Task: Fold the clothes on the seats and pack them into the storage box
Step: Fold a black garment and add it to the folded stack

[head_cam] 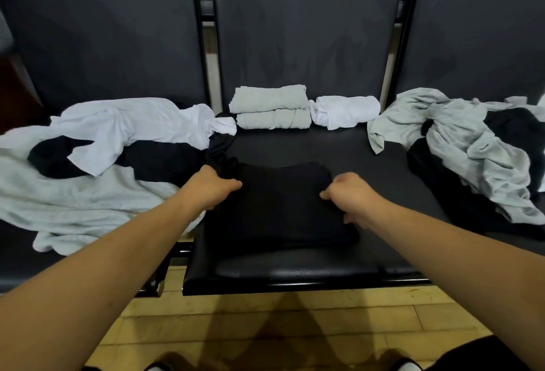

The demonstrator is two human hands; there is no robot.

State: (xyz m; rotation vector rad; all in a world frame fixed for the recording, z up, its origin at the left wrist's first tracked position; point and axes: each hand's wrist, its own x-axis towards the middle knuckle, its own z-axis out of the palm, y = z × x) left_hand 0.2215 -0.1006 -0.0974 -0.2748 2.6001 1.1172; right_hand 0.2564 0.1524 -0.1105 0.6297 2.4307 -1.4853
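Your left hand (pixel 216 186) and right hand (pixel 351 198) each grip a side edge of the folded black fabric garment (pixel 280 211) on the middle black padded seat (pixel 295 270). Behind it lie two stacked folded grey garments (pixel 269 108) and a rolled white garment (pixel 345 114). The loose left clothes heap (pixel 88 182) touches your left hand; the loose right clothes heap (pixel 472 152) lies apart.

Black seats (pixel 339 146): folded clothes (pixel 269 111), black garment (pixel 280 208), loose heaps (pixel 88 149)
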